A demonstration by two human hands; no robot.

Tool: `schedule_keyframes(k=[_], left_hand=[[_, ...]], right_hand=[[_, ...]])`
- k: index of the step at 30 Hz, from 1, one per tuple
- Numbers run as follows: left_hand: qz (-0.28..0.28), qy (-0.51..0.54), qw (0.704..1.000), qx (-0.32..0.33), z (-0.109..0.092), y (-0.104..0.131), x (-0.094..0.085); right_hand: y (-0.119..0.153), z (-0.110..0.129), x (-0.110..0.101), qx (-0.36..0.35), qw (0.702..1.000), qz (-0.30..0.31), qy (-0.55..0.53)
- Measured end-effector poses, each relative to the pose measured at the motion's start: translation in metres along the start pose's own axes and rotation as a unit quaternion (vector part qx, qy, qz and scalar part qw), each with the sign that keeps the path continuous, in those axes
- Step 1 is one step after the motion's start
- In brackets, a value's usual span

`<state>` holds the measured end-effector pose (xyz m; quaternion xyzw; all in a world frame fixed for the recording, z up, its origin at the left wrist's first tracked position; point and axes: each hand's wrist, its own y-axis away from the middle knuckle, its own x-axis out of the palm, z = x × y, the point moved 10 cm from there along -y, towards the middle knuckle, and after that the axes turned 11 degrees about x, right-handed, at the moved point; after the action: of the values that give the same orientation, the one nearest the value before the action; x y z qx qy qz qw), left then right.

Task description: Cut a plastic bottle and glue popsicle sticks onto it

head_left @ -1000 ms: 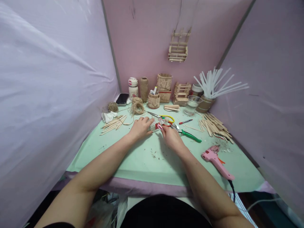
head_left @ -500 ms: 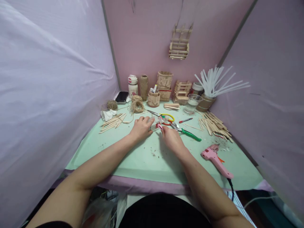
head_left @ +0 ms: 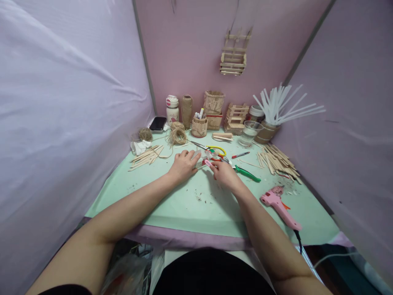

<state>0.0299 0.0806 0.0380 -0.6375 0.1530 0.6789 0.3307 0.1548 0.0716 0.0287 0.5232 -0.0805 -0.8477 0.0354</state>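
My left hand point(head_left: 183, 164) is closed on a clear plastic container point(head_left: 199, 162) with a red and white label, lying on the green table cover. In my right hand point(head_left: 224, 174) is a small pink tool point(head_left: 208, 163), pinched between thumb and fingers, its tip at the container's right side. Just behind are yellow-handled scissors point(head_left: 218, 150) and another red-handled tool, partly hidden. Green-handled pliers point(head_left: 247, 173) lie to the right of my right hand. My fingers hide part of the container.
A pink glue gun point(head_left: 281, 207) lies at the right front, its cable over the edge. Wooden sticks point(head_left: 278, 160) are heaped right, others point(head_left: 146, 157) left. Twine point(head_left: 177, 134), a clear cup of water point(head_left: 249, 133) and a phone point(head_left: 158, 123) stand or lie toward the back.
My right hand has shifted slightly to the right and its fingers sit differently on the pink tool, which shows more. My left hand stays on the container.
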Motion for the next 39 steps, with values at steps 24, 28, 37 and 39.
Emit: schedule_keyframes(k=[24,28,37,39], left_hand=[[0.006,-0.002,1.000,-0.004,-0.002,0.001,0.002],[0.007,-0.008,1.000,-0.002,-0.003,0.000,0.003],[0.000,-0.008,1.000,-0.008,-0.006,0.001,0.001],[-0.004,-0.008,1.000,-0.014,-0.006,0.001,0.001]], right_hand=[[0.001,0.022,-0.013,-0.025,0.986,0.010,0.167],[0.006,0.021,-0.007,-0.013,0.982,-0.010,0.188],[0.012,0.013,0.005,-0.002,0.980,-0.033,0.196],[0.012,0.013,0.006,0.002,0.979,-0.030,0.200]])
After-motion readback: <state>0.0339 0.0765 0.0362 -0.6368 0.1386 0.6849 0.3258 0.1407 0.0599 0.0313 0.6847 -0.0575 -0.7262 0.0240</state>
